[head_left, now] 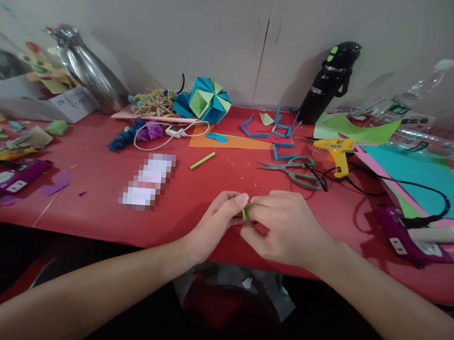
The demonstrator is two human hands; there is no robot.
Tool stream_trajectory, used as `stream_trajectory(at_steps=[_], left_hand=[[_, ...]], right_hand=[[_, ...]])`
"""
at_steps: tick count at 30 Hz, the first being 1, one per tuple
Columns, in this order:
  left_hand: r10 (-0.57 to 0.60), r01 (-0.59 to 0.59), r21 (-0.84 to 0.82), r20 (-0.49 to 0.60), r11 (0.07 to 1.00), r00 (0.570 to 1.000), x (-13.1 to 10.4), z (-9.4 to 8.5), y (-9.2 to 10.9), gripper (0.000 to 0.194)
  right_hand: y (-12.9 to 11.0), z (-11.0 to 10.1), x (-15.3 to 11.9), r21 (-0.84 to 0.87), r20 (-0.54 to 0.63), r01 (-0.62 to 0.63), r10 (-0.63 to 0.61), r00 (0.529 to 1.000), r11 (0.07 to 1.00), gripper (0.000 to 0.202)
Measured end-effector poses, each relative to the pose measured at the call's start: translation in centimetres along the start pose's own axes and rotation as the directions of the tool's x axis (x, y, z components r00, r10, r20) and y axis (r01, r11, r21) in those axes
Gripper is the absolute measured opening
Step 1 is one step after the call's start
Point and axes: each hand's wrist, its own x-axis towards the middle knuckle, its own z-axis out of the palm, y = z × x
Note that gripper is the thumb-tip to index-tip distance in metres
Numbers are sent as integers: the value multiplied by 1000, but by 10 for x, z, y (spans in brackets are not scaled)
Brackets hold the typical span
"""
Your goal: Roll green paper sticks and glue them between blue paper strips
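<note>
A small piece of green paper is pinched between my two hands over the front part of the red table; most of it is hidden by fingers. My left hand grips it with thumb and fingertips from the left. From the right, my right hand closes on it with curled fingers. Beyond them lies a thin green paper stick. Scissors with green handles rest behind my right hand, beside a yellow glue gun. Folded blue paper strips lie farther back.
A blurred-out rectangular object lies at left. Purple power strips with black cables flank the work area. A black bottle, a steel jug, a blue-green paper ball and clear plastic bottles stand near the wall. Coloured sheets lie right.
</note>
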Motion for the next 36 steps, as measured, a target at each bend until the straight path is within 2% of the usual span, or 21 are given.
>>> stream_trajectory(at_steps=[5, 11, 13, 17, 20, 23, 31, 36], left_hand=[[63, -73, 156, 64, 985, 996, 6, -11, 3, 38], [89, -129, 277, 153, 952, 984, 8, -16, 10, 41], [68, -111, 236, 182, 965, 981, 7, -16, 10, 43], [-37, 29, 44, 194, 999, 980, 5, -10, 8, 46], [-99, 118, -100, 175, 988, 979, 3, -5, 6, 42], [-128, 152, -193, 130, 970, 983, 0, -1, 5, 39], [-132, 152, -265, 92, 952, 987, -7, 5, 5, 35], [-158, 175, -273, 82, 946, 984, -7, 4, 4, 36]], right_hand=[[4, -5, 0, 3, 10, -15, 15, 1000, 1000, 20], [6, -3, 0, -83, -46, -31, 28, 999, 996, 26], [7, -1, -2, -75, -53, -52, 49, 997, 996, 24], [7, 1, -5, -33, -68, -120, 117, 991, 992, 20], [4, 2, -7, -102, -92, -125, 116, 989, 987, 20], [-1, 5, -7, -181, -140, -140, 115, 983, 973, 21], [-5, 19, -8, -291, -144, -151, 113, 983, 945, 26], [0, 20, -9, -285, -124, -76, 42, 991, 955, 21]])
